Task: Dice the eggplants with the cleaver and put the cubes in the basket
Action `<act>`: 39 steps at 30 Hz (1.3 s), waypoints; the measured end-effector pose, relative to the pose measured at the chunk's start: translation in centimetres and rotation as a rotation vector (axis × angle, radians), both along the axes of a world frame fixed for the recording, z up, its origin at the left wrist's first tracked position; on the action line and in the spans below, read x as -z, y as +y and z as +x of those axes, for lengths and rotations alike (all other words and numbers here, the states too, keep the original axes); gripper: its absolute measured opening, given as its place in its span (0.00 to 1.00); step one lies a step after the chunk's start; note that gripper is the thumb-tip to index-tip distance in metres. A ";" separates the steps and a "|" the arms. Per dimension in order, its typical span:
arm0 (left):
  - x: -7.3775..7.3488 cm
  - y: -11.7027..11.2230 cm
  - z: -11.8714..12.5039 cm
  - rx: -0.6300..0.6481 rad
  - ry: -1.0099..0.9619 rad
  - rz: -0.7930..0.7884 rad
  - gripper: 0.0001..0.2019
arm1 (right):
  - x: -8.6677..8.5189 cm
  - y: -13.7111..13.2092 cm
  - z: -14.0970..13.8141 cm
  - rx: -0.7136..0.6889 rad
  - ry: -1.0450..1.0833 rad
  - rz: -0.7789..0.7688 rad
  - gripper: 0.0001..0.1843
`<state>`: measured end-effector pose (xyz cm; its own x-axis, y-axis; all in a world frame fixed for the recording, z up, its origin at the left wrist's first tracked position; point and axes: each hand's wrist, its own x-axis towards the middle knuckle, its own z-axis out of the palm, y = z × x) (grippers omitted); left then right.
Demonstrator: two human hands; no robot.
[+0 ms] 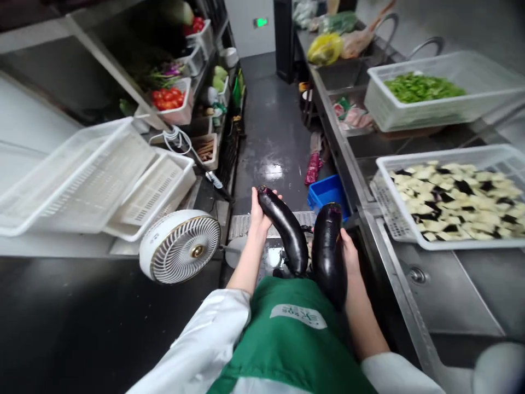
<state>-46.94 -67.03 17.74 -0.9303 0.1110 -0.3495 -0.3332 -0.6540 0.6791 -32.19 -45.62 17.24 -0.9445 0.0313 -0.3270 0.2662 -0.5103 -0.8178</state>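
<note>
Two long, glossy dark eggplants are in front of my green apron. My left hand (260, 212) is wrapped round the stem end of the curved left eggplant (287, 232), whose lower end slants toward my apron. On the outer side of the thicker right eggplant (327, 249), my right hand (348, 251) grips it; most of those fingers are hidden behind it. The two eggplants lie close together at their lower ends. To the right, a white basket (400, 238) on the steel counter holds cut eggplant pieces (459, 202).
A white fan (184, 249) stands left of my arm, near stacked white baskets (82, 180). Vegetable shelves line the left side. On the right, a crate of chopped greens (426, 87) sits by a steel sink (455, 284). A blue bin (328, 194) is on the wet floor (266, 126).
</note>
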 end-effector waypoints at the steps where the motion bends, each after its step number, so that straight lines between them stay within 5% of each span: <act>1: 0.1 -1.2 -0.2 -0.013 -0.045 0.059 0.39 | 0.0 -1.2 -1.4 -0.085 -0.078 -0.121 0.37; 4: 1.5 -3.4 0.3 0.132 -0.195 0.276 0.36 | 1.0 -4.4 -5.5 -0.301 -0.213 -0.382 0.38; 8: 4.5 -4.7 0.4 0.426 -0.289 0.533 0.29 | 3.0 -7.9 -10.5 -0.372 -0.258 -0.496 0.37; 12: 5.5 -6.6 -3.4 0.375 -0.268 0.623 0.30 | 3.5 -9.8 -16.0 -0.363 -0.249 -0.498 0.36; 17: 6.4 -8.9 -11.5 0.217 -0.329 0.602 0.33 | 4.0 -12.1 -25.4 -0.430 -0.267 -0.487 0.36; 24: 12.4 -9.4 -29.0 -0.142 -0.454 0.611 0.24 | 8.1 -13.8 -44.7 -0.435 -0.399 -0.544 0.28; 27: 12.8 -9.3 -37.7 -0.268 -0.460 0.570 0.19 | 8.3 -12.6 -54.7 -0.372 -0.415 -0.614 0.25; 33: 10.4 -10.4 -52.6 -0.114 -0.325 0.688 0.24 | 6.3 -11.6 -71.5 -0.319 -0.374 -0.673 0.32; 39: 12.6 -12.6 -70.0 0.092 -0.230 0.490 0.23 | 9.3 -14.1 -87.3 -0.355 -0.450 -0.623 0.22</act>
<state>-116.95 -79.59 5.18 -0.8148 0.3891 -0.4297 -0.5078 -0.8367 0.2051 -119.46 -59.76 7.93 -0.6400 -0.5533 -0.5331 0.7286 -0.6574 -0.1923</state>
